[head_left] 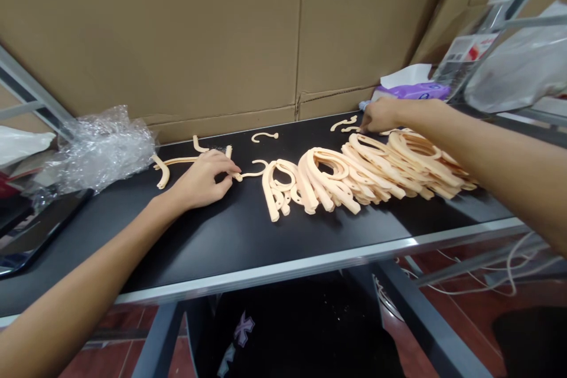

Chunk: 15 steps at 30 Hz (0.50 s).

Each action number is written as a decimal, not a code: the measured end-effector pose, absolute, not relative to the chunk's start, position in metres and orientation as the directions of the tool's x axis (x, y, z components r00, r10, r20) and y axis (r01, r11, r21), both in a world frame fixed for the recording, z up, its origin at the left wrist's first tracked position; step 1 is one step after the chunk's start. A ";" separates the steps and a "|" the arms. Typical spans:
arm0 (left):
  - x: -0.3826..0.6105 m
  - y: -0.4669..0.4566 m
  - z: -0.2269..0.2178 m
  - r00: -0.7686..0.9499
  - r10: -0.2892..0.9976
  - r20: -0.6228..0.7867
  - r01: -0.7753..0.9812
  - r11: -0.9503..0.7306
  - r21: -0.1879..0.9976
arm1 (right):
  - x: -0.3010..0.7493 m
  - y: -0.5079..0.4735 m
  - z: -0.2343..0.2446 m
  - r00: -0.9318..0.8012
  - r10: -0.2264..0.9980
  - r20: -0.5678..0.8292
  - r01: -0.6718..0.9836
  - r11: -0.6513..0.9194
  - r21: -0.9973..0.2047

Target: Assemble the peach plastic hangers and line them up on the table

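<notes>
My left hand [206, 180] rests at the left of the black table, thumb and fingers closed on a cream plastic hanger piece [238, 177]. A thin curved hook [259, 169] sticks out to the right of the fingertips. Beside and behind this hand lie curved cream arm pieces [163, 172]. At the back right, my right hand [381, 115] reaches down with bent fingers closed at a small cream hook [351, 129]; the fingertips are partly hidden. A loose hook [264, 136] lies between the hands. In front of the right hand spreads a row of overlapping cream hanger parts [328, 180].
Crumpled clear plastic [110, 144] and a dark phone-like slab [39, 230] lie at the left. A cardboard wall [212, 35] stands behind. A purple tissue pack [416, 91] and a clear bottle [473, 41] are at back right. The table's metal edge [310, 264] runs along the front.
</notes>
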<state>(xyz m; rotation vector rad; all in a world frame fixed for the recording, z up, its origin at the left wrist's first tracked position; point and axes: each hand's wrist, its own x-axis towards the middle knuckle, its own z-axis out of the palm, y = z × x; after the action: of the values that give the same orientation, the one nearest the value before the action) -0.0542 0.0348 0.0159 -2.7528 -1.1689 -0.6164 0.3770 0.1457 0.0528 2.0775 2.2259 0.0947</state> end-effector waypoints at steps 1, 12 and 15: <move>-0.053 0.034 0.016 0.626 0.669 0.400 0.708 -0.703 0.068 | 0.378 0.146 0.053 -0.075 0.996 -0.050 0.988 0.081 0.133; -0.043 0.021 0.018 0.566 0.751 0.339 0.793 -0.609 0.026 | 0.380 0.149 0.052 -0.081 0.987 -0.137 0.946 0.120 0.300; -0.042 0.019 0.018 0.560 0.754 0.344 0.796 -0.605 0.031 | 0.382 0.152 0.051 -0.087 0.986 -0.142 0.945 0.127 0.303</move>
<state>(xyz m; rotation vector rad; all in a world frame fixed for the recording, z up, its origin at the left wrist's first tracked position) -0.0418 0.0190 0.0183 -2.6600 -1.3281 -0.4930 0.3817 0.1521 0.0509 1.8821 2.1020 0.1898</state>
